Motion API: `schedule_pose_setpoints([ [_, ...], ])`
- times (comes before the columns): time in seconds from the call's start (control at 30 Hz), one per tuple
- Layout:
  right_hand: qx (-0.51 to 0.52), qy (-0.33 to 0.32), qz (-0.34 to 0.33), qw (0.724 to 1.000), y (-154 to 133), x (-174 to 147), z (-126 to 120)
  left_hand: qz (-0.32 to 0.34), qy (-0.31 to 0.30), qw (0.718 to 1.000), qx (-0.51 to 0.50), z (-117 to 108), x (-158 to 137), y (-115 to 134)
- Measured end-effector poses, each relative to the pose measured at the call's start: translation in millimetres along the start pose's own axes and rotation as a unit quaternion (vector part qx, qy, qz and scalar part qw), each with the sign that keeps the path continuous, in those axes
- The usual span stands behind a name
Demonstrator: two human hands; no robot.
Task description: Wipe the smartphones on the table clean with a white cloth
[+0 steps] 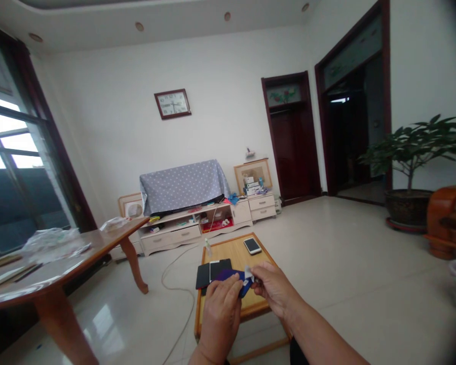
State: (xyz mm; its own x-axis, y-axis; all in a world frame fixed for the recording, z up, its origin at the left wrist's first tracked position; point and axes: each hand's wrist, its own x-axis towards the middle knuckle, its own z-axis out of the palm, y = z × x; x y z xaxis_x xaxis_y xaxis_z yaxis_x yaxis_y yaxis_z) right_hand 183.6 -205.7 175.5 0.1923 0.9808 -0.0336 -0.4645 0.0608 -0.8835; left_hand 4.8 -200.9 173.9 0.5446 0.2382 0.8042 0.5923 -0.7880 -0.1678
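Over the near part of a small wooden table (228, 247), both my hands are on a small blue packet (246, 289), perhaps a box. My left hand (222, 306) closes round its left side and covers much of it. With thumb and fingers pinched, my right hand (272, 288) grips the packet's right end, where a whitish flap or piece (248, 274) sticks up. Behind my left hand lies a flat black item (203, 276) with a white strip across it. A phone (252, 246) rests farther back, screen up.
A small clear bottle (207, 247) stands at the table's left edge. On the floor to the left runs a pale cable (175, 289). A larger wooden table (110, 249) holding plastic bags is at left. Behind stands a low white cabinet (175, 242); a potted plant (408, 203) is at right.
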Motion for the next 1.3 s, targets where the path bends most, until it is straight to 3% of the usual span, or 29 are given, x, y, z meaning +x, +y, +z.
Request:
schedule_pose_setpoints([
  [0.2,-0.073,0.02,-0.094,0.993,-3,-7,10,-0.073,0.002,0.997,-0.034,12,-6,-5],
  [0.3,-0.05,0.021,-0.119,0.991,-2,-6,4,-0.177,0.005,0.975,-0.137,14,-9,-7],
  [0.43,-0.043,0.054,-0.148,0.987,1,-1,-9,-0.362,0.029,0.891,-0.273,8,0,-8],
  [0.53,-0.053,0.068,-0.155,0.984,6,4,-13,-0.442,0.067,0.819,-0.359,1,10,-11],
  [0.63,-0.069,0.074,-0.149,0.984,14,9,-13,-0.482,0.088,0.753,-0.439,-2,16,-14],
  [0.73,-0.066,0.037,-0.109,0.991,20,12,-15,-0.507,0.096,0.697,-0.498,-2,16,-14],
  [0.87,-0.06,-0.031,-0.053,0.996,25,13,-21,-0.527,0.105,0.647,-0.541,0,13,-12],
  [1.0,-0.064,-0.031,-0.041,0.997,28,13,-26,-0.523,0.089,0.639,-0.557,-2,13,-12],
  [1.17,-0.06,-0.033,-0.033,0.997,29,11,-28,-0.515,0.067,0.684,-0.512,-8,13,-17],
  [1.3,-0.04,-0.043,-0.056,0.997,22,7,-30,-0.502,0.014,0.698,-0.511,-14,14,-24],
])
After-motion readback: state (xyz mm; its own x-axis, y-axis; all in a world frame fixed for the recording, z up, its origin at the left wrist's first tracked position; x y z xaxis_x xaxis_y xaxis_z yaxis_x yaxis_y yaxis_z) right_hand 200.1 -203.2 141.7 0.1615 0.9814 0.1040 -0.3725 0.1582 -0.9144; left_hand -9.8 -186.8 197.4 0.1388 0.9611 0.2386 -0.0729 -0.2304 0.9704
